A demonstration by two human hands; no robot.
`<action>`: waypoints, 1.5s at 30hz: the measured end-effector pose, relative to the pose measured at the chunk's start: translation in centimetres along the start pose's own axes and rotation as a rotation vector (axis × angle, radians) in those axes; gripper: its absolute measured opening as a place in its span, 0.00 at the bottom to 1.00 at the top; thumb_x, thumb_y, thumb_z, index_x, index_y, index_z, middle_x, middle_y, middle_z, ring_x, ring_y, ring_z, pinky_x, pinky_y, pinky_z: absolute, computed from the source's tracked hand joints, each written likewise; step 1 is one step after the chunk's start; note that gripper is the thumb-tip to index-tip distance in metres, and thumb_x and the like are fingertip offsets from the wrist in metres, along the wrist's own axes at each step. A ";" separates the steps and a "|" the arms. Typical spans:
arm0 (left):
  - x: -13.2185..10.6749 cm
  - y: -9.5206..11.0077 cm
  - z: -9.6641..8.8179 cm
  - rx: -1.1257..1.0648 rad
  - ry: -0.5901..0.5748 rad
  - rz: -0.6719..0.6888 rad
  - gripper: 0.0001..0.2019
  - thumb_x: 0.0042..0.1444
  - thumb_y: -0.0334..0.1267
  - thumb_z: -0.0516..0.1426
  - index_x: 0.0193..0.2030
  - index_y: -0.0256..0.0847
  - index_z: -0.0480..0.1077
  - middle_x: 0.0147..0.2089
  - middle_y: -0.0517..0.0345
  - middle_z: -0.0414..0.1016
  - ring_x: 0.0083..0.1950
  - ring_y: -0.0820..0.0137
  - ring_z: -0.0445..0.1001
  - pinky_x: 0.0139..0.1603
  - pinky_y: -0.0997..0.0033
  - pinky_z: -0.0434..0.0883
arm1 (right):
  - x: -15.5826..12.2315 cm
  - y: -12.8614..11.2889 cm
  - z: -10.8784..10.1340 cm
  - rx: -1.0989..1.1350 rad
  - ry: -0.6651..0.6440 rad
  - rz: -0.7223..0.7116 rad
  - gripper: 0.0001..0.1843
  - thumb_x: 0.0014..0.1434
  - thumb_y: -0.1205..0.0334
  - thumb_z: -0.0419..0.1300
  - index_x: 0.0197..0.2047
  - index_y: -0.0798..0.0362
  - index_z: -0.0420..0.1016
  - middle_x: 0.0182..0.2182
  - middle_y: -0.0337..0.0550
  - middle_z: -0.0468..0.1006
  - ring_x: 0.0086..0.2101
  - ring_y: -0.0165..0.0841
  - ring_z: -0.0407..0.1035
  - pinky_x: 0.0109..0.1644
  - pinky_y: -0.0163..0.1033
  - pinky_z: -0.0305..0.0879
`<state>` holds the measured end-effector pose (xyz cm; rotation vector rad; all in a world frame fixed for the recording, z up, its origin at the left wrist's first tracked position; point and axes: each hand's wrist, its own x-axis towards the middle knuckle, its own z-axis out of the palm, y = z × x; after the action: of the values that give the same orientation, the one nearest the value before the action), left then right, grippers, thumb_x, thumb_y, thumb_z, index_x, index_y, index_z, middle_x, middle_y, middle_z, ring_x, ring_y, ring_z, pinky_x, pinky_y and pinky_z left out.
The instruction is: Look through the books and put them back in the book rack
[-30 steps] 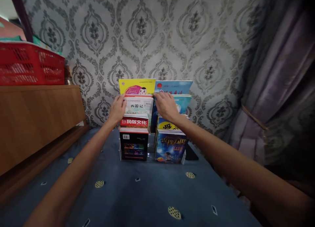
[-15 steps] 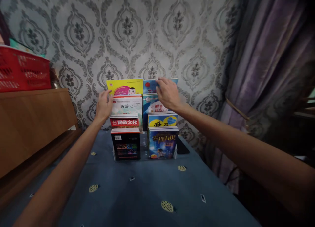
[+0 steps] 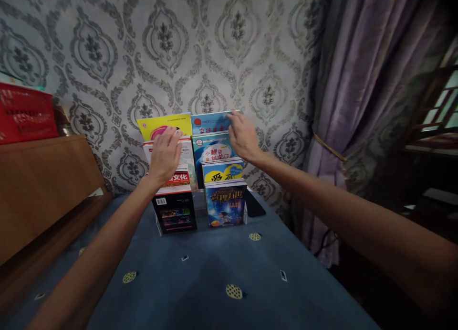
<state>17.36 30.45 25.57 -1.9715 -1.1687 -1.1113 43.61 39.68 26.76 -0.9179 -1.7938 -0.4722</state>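
Note:
Books stand in two stepped columns in a clear rack (image 3: 200, 202). My left hand (image 3: 165, 153) is over the left column, fingers stretched out in front of the white book (image 3: 186, 153) and the lower part of the yellow book (image 3: 181, 120). At the upper right corner of the rearmost blue book (image 3: 211, 122) is my right hand (image 3: 244, 135), its fingers bent but apart. Below it stand a teal-blue book (image 3: 214, 146), a yellow-and-blue book (image 3: 223, 171) and a dark blue book (image 3: 226, 203). A red book (image 3: 179, 178) and a black book (image 3: 177, 214) front the left column.
A blue cloth (image 3: 200, 282) with pineapple prints covers the table. Behind the rack is patterned wallpaper (image 3: 229, 58). At left a red basket (image 3: 26, 112) sits on a wooden cabinet (image 3: 43, 186). A black flat object (image 3: 255, 205) lies right of the rack. A purple curtain (image 3: 343, 105) hangs at right.
My left hand has moved from the left edge of the books to in front of the left column. My right hand stays by the rear blue book, now nearer its right corner. The view has shifted right.

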 end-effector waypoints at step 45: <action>-4.8 9.6 9.4 -0.027 -0.176 -0.075 0.23 0.67 0.38 0.47 0.67 0.39 0.63 0.68 0.39 0.66 0.72 0.53 0.61 0.71 0.44 0.59 | -19.7 3.3 1.7 0.618 -0.152 0.493 0.27 0.67 0.53 0.47 0.65 0.49 0.68 0.62 0.49 0.73 0.62 0.43 0.67 0.68 0.57 0.58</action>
<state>28.04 31.77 16.21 -2.0960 -1.3349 -1.0104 48.86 35.65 7.80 -0.9148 -1.6175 0.4551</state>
